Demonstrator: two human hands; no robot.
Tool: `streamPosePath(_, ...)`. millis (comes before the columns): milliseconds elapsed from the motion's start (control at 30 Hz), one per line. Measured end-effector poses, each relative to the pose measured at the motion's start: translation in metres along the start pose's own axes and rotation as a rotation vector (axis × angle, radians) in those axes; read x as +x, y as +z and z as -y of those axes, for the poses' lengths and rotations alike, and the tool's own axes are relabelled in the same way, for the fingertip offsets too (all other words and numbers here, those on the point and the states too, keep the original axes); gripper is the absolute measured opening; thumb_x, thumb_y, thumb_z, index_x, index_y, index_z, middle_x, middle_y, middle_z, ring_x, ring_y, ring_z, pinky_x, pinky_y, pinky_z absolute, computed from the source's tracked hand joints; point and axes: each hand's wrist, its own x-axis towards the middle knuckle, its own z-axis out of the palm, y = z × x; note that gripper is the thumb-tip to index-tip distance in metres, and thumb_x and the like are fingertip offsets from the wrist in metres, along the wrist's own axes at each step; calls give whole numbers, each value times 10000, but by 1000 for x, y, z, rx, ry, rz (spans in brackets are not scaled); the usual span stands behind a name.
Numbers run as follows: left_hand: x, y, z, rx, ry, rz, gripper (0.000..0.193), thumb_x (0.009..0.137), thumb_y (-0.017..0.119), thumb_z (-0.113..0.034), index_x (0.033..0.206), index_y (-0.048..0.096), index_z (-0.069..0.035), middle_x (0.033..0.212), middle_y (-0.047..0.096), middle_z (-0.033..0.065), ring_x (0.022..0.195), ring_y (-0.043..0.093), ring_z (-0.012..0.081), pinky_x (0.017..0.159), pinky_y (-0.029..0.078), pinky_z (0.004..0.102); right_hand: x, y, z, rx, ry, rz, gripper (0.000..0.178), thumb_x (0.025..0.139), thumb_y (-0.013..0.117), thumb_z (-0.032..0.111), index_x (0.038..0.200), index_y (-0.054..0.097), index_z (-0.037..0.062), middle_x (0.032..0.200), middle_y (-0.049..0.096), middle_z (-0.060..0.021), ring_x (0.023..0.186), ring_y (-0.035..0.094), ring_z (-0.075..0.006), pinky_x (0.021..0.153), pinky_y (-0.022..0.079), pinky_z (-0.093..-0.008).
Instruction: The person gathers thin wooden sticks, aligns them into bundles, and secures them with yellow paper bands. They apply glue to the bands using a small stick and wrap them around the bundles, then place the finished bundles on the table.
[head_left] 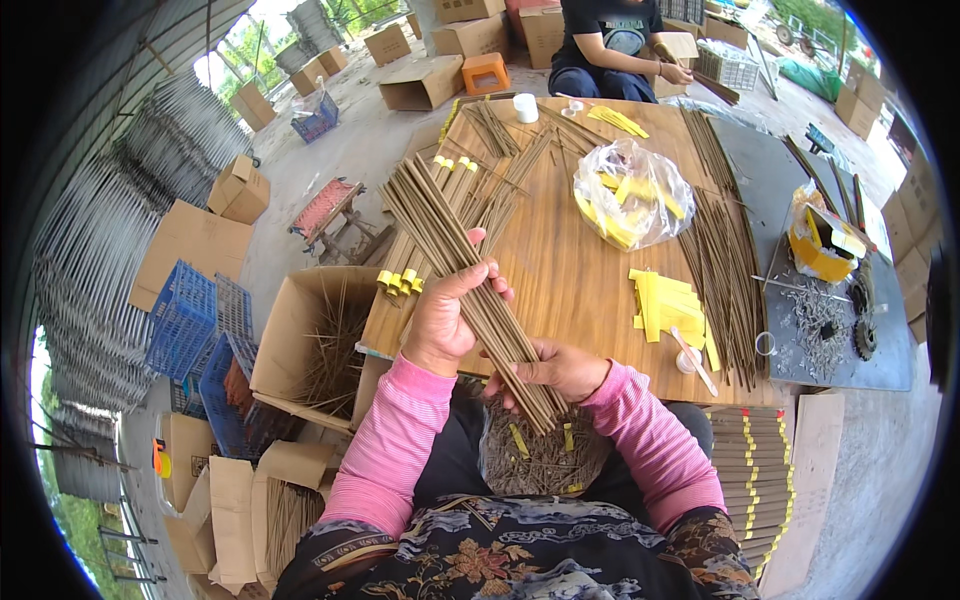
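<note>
Over the near edge of the wooden table (545, 270), I hold a slanting bundle of thin brown incense sticks (502, 328). My left hand (447, 312) wraps round its middle, while my right hand (562, 373) grips the lower end between thumb and fingers. Beyond my left hand lie sticks with yellow bands (402, 282). Yellow paper strips (668, 305) are spread to the right, beside a small white pot (688, 361) with a flat stick (694, 358) across it. A clear plastic bag (645, 205) holds more yellow strips. Loose brown sticks (715, 290) line the table's right side.
Across the table a person (610, 55) sits, holding sticks. A cardboard box (285, 350) with sticks stands left of the table, near blue crates (185, 320). On the dark board (890, 365) at right sit a yellow box (822, 250) and small grey scraps (815, 325).
</note>
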Motion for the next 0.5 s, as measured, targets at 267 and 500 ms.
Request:
streamPosePath(267,15,56,-7,411,367,78,363,813,563,-42,1139,406,-28,772,520,58,676,528,158,643,480,326,-2,-21,16,-464,-410,-261,603,856,562,291,1308,292,-2,1092,506,-77,1026,466,-113,867,400,-259)
streamPosePath(500,23,35,35,739,486,119,442,803,566,5,1189,353,26,833,549,67,742,561,156,715,483,312,16,-34,2,-794,-601,-651,601,741,675,122,1247,359,44,1041,558,-136,904,574,-209,780,460,-316)
